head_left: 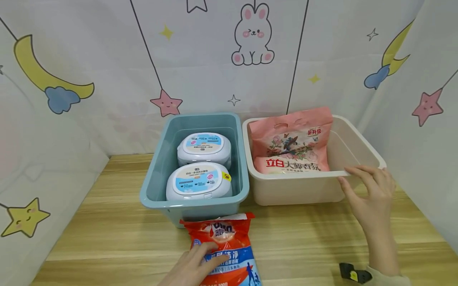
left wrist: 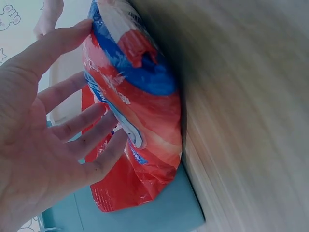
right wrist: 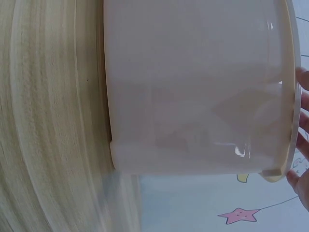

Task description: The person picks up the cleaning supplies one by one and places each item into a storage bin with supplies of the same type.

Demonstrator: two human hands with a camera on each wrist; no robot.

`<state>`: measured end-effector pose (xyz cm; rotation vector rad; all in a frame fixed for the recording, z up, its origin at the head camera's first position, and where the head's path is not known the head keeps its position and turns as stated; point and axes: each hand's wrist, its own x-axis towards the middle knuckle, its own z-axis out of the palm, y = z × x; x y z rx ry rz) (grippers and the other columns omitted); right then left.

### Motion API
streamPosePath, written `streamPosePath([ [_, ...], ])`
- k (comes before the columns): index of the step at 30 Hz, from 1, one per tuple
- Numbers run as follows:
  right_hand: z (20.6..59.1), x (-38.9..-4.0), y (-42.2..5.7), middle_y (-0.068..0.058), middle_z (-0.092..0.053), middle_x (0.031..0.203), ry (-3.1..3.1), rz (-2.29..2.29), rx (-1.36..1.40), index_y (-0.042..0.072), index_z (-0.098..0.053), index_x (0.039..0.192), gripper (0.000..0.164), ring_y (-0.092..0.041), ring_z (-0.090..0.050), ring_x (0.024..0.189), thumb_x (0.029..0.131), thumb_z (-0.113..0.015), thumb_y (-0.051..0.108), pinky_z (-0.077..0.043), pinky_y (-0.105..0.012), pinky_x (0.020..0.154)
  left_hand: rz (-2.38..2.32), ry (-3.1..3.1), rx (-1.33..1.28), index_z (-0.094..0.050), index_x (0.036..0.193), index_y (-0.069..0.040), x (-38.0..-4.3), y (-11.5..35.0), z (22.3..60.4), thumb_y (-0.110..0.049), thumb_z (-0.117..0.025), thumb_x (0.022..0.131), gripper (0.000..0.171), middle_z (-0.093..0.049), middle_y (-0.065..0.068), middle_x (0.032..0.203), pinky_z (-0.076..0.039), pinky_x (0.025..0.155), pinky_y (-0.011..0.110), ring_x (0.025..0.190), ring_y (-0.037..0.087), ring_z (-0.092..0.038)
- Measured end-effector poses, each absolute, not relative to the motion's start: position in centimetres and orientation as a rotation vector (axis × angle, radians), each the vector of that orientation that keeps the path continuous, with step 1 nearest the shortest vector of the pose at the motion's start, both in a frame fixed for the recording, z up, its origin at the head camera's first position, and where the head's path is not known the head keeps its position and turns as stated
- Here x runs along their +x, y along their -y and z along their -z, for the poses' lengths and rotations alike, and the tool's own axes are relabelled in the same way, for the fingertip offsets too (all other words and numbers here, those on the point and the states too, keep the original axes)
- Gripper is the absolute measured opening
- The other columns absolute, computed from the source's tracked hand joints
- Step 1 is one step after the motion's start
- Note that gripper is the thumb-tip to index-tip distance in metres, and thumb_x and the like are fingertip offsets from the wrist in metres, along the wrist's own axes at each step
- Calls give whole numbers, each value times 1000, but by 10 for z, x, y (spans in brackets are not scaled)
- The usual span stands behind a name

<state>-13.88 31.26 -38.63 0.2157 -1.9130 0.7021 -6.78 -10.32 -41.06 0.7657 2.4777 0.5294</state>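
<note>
A red and blue laundry powder bag (head_left: 232,260) lies on the table in front of the teal bin. My left hand (head_left: 195,264) rests on it with fingers spread; in the left wrist view the fingertips (left wrist: 79,79) touch the bag's printed face. My right hand (head_left: 373,190) grips the front rim of a cream bin (head_left: 297,190) near its right corner, fingers over the edge and thumb just below it. In the right wrist view, fingers (right wrist: 304,101) show along that rim. Inside the cream bin, a pink detergent bag (head_left: 291,143) leans toward the back left.
The teal bin (head_left: 152,186) stands left of the cream one and holds two white oval boxes, one rear (head_left: 204,143) and one front (head_left: 198,180). A patterned curtain (head_left: 118,79) closes off the back and sides. Near the right sleeve is a black strap (head_left: 354,274).
</note>
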Motion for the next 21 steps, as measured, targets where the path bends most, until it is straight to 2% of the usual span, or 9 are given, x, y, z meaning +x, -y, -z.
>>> streamPosePath([
  [3, 386, -138, -313, -26, -63, 97, 1916, -704, 216, -6, -72, 94, 63, 5, -40, 115, 86, -63, 56, -20, -57, 113, -556, -2462, 755, -38, 133, -57, -68, 104, 412, -70, -64, 72, 67, -32, -10, 149, -44, 96, 63, 131, 24, -37],
  [6, 386, -138, -313, -26, -63, 97, 1919, -701, 214, -6, -72, 94, 63, 4, -40, 115, 86, -62, 56, -20, -56, 113, -572, -2457, 751, -36, 134, -58, -68, 106, 412, -73, -61, 72, 69, -27, -11, 153, -41, 97, 67, 134, 26, -35],
  [14, 386, -139, -313, -27, -63, 98, 1924, -717, 212, -5, -72, 95, 64, 1, -39, 114, 85, -62, 57, -19, -57, 115, -511, -2493, 772, -31, 137, -60, -67, 108, 412, -78, -57, 71, 73, -22, -11, 156, -42, 96, 66, 136, 29, -32],
  [21, 386, -139, -313, -27, -63, 98, 1926, -721, 212, -5, -72, 96, 64, 3, -39, 115, 86, -62, 58, -19, -58, 115, -505, -2489, 782, -29, 138, -60, -65, 107, 410, -78, -56, 72, 74, -19, -9, 158, -44, 96, 64, 138, 29, -29],
])
